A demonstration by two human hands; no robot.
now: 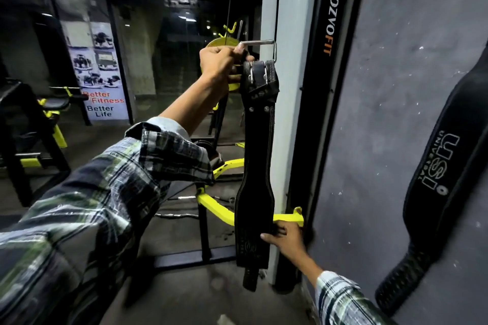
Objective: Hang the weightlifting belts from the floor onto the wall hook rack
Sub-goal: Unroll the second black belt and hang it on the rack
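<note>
Head view shows the left hand (220, 62) gripping the black belt (257, 166) top at the metal hook (260, 43), the right hand (284, 236) pinching its bottom, so next the buckle probably needs slipping on.

Black upright panel (330, 16) of the machine frame: "PROZVOFIT", white letters with "FIT" in orange, reading top to bottom. Padded black belt (435, 166) against the grey wall: "USI UNIVERSAL" in white. Poster (104, 103) at left: "Better Fitness" in red, "Better Life" in dark letters.
</note>
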